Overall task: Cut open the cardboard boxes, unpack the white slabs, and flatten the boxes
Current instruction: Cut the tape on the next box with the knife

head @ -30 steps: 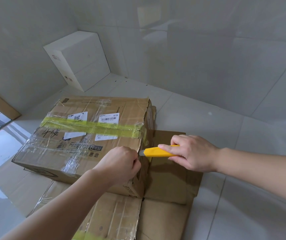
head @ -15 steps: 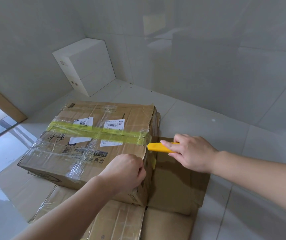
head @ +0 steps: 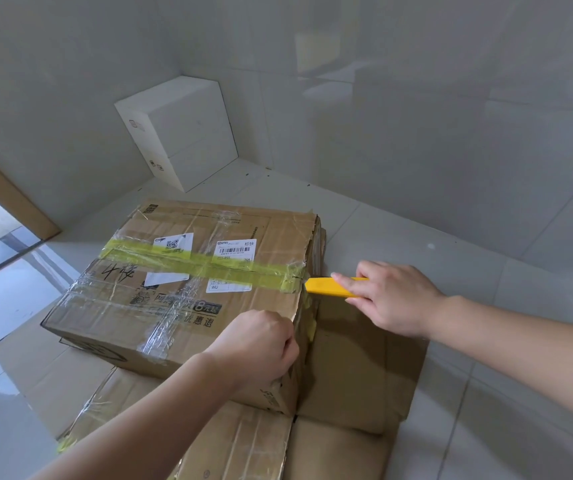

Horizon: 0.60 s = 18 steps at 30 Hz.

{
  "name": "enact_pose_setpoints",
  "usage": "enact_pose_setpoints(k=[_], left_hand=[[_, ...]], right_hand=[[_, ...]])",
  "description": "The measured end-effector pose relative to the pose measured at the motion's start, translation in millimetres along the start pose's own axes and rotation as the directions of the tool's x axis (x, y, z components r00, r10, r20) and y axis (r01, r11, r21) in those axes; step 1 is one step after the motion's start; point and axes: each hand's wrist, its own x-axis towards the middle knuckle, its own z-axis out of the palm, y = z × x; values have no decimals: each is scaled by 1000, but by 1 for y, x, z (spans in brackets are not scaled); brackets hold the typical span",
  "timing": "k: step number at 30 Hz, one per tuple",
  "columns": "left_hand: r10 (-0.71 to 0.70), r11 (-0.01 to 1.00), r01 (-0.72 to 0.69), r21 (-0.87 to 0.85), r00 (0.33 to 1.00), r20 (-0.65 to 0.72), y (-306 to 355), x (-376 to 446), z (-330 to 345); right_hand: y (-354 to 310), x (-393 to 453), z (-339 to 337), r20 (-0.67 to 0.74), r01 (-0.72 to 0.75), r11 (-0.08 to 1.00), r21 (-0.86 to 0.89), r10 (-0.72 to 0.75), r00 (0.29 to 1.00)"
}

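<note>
**Two bare forearms, nothing worn**

Both arms enter from the lower edge of the view, one from about 7 o'clock, the other from about 4 o'clock. The left hand (head: 257, 344) and the right hand (head: 390, 297) are bare: no gloves, rings, watch or wristband show. The forearms are uncovered as far as the frame's edge, with no sleeve or cuff in sight. Fingernails on the right hand are short and unpainted.
</note>
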Motion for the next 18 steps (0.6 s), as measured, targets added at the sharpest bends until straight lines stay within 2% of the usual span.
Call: enact_pose_setpoints(k=[4,11,15,18], left_hand=[[6,1000,-6,-1,1000,2,1,-1,-2],[34,999,-34,27,999,18,9,-3,0],[64,997,-64,34,998,4,13,0,-1],[49,998,-50,48,999,20,13,0,-1]], right_hand=[[-10,15,2,9,-27,999,17,27,1000],[22,12,-8,5,-140,989,-39,140,990],[37,16,-21,54,-211,969,-131,220,974],[37,23,-31,-16,-267,961,-68,266,964]])
